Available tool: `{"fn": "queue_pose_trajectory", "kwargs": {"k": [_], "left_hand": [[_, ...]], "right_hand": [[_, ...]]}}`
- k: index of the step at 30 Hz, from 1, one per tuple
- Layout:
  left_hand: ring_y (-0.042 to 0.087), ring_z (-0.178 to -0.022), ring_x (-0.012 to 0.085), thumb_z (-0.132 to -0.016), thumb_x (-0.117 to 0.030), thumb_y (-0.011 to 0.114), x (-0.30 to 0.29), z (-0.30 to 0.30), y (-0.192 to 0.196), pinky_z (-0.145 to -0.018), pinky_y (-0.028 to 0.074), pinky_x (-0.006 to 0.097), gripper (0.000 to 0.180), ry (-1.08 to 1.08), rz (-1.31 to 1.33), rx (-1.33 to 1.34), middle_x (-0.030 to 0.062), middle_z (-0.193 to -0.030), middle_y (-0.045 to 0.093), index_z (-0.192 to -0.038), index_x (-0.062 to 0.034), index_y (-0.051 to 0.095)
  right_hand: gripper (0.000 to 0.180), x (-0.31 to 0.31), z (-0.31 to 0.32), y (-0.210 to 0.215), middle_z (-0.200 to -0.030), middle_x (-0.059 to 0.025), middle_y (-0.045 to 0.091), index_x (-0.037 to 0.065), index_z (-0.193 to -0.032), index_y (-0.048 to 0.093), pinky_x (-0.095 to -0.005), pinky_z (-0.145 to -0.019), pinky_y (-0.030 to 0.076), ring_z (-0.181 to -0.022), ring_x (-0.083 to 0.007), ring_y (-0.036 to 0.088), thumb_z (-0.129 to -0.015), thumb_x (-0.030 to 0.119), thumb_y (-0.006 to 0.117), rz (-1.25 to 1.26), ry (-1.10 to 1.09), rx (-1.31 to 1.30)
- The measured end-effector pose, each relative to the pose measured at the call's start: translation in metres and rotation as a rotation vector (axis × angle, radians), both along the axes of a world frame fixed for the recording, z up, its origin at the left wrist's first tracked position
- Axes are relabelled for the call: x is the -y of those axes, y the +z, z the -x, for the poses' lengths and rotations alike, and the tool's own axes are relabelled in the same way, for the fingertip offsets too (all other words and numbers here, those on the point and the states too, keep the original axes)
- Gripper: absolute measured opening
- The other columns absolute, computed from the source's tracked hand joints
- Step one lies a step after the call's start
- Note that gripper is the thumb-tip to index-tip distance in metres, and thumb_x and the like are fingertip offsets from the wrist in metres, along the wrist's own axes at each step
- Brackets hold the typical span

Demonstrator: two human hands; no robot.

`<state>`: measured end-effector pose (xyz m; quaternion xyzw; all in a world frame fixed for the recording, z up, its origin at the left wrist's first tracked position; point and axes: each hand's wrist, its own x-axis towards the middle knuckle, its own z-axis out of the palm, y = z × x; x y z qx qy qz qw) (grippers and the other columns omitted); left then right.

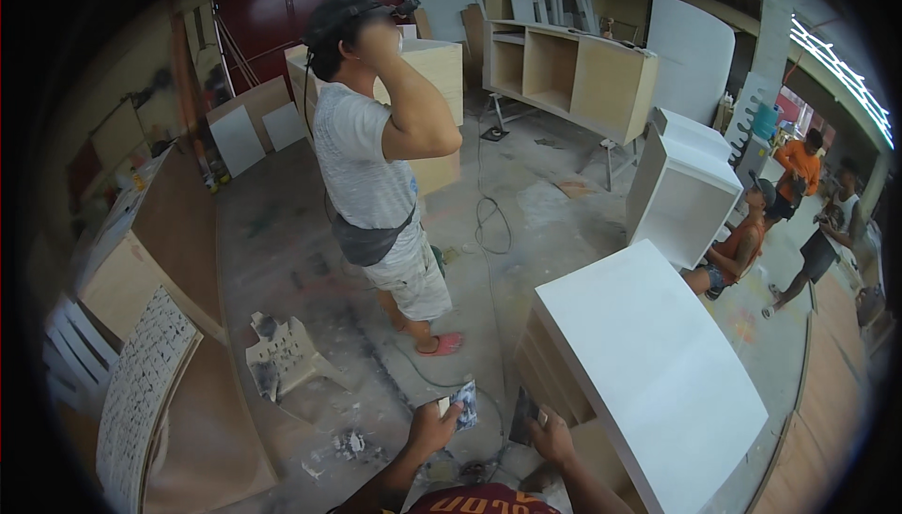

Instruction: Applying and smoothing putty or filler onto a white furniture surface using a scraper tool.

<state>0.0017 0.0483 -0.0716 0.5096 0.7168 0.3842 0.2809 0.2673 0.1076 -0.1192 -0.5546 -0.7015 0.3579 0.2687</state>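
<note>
My left hand (431,428) is closed on a putty knife (467,405) whose flat blade is smeared with white and dark filler. A second putty knife (523,414), with a dark broad blade, is gripped in my right hand (552,438). Both blades point up in front of my body, apart from each other. Just right of my right hand stands a cabinet with a smooth white panel (658,345) on top. Its bare wooden side faces my hands, and neither knife touches it.
A person in a grey shirt (362,157) stands ahead, one arm raised. A stained plastic chair (287,356) and curved wooden panels (146,401) are at left. A cable (493,223) lies on the floor. A white cabinet (684,190) and several people are at right; a wooden cabinet (573,72) stands behind.
</note>
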Motion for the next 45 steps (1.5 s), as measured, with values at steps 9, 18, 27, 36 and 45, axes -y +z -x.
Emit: {"fn": "queue_pose_trajectory", "kwargs": {"k": [9,18,27,36,45], "left_hand": [[0.067,-0.071,0.0396,-0.092,-0.034,0.063,0.013,0.016,0.005,-0.065,0.049,0.044,0.038,0.028,-0.023,0.081,0.0217,-0.073,0.066,-0.086,0.0033,0.065],[0.068,-0.074,0.0375,-0.091,-0.031,0.064,0.015,0.006,0.017,-0.068,0.050,0.043,0.035,-0.031,0.044,0.113,0.0222,-0.076,0.067,-0.092,0.0039,0.067],[0.068,-0.077,0.0353,-0.090,-0.024,0.065,0.012,-0.039,0.005,-0.072,0.049,0.044,0.036,0.091,-0.103,0.034,0.0235,-0.083,0.069,-0.090,0.0118,0.064],[0.067,-0.076,0.0347,-0.092,-0.019,0.062,0.006,-0.139,0.004,-0.072,0.048,0.043,0.033,0.015,-0.269,0.050,0.0216,-0.082,0.068,-0.092,0.0143,0.062],[0.062,-0.071,0.0259,-0.094,-0.020,0.062,0.011,-0.248,0.048,-0.069,0.047,0.041,0.033,0.019,-0.306,0.000,0.0162,-0.079,0.066,-0.088,0.0122,0.062]], "right_hand": [[0.041,0.018,0.019,0.070,-0.119,-0.0228,0.062,0.001,-0.120,0.059,-0.0448,-0.092,0.048,-0.111,-0.0428,0.059,-0.091,0.030,0.062,0.011,0.015,-0.055],[0.036,0.034,-0.001,0.080,-0.112,-0.0233,0.063,0.003,-0.116,0.060,-0.0455,-0.087,0.048,-0.105,-0.0423,0.060,-0.091,0.028,0.061,0.195,0.014,-0.113],[0.047,0.024,-0.066,0.107,-0.120,-0.0243,0.062,0.002,-0.129,0.057,-0.0452,-0.097,0.046,-0.115,-0.0396,0.059,-0.091,0.031,0.058,0.029,0.121,-0.095],[0.049,0.046,-0.173,0.113,-0.119,-0.0269,0.063,-0.004,-0.125,0.058,-0.0432,-0.099,0.045,-0.114,-0.0390,0.060,-0.094,0.034,0.056,0.148,-0.020,-0.246],[0.045,0.058,-0.262,0.106,-0.099,-0.0202,0.068,-0.001,-0.116,0.061,-0.0409,-0.085,0.048,-0.093,-0.0304,0.065,-0.096,0.039,0.058,0.296,-0.067,-0.406]]}}
